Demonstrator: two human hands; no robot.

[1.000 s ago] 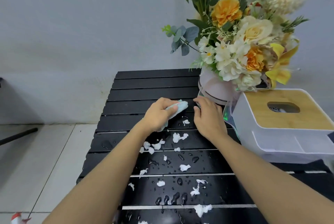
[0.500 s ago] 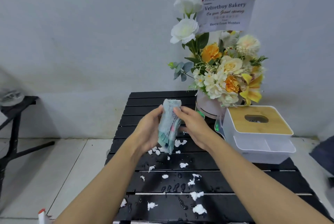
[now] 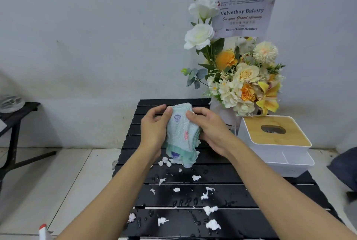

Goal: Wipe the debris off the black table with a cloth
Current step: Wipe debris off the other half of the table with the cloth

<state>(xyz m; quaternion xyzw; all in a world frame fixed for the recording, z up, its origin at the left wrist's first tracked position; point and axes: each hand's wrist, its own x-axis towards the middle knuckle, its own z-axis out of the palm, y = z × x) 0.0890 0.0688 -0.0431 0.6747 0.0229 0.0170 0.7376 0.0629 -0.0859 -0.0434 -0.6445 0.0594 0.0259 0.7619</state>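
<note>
Rightward, bouquet (image 3: 241, 85), tissue box (image 3: 255, 129), scraps (image 3: 210, 209) on table (image 3: 231, 174) below cloth (image 3: 181, 133)

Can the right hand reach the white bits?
Probably yes: the white bits lie uncovered on the black table near the right hand, though it and the left hand grip the cloth.

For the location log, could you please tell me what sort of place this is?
Probably a newly opened bakery: the card in the flower arrangement reads Velvetboy Bakery, grand opening; a tissue box sits on the black table.
</note>
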